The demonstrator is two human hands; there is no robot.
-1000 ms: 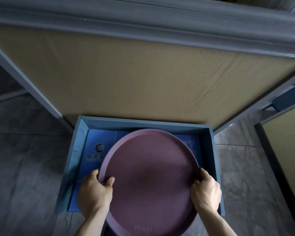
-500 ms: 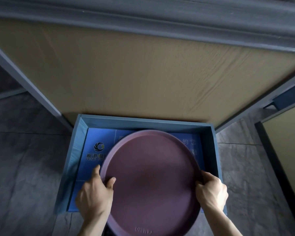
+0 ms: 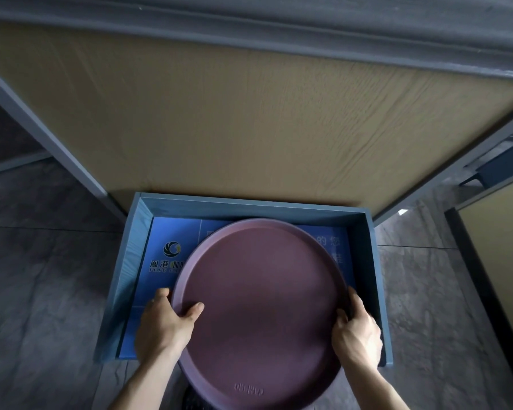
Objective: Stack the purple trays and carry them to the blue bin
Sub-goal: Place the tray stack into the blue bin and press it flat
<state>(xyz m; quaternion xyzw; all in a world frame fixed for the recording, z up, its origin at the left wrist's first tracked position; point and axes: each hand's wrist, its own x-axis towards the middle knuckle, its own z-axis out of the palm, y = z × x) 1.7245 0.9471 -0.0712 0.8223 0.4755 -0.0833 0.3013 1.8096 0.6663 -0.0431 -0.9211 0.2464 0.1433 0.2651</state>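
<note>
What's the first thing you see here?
A big round purple tray fills the middle, gripped at its rim by the left hand and right hand. Under it sits an open blue bin on the grey floor, just before a tan board.

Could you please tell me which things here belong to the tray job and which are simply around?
Part of the job:
purple tray
blue bin
left hand
right hand

Just around:
tan panel
tiled floor
</note>
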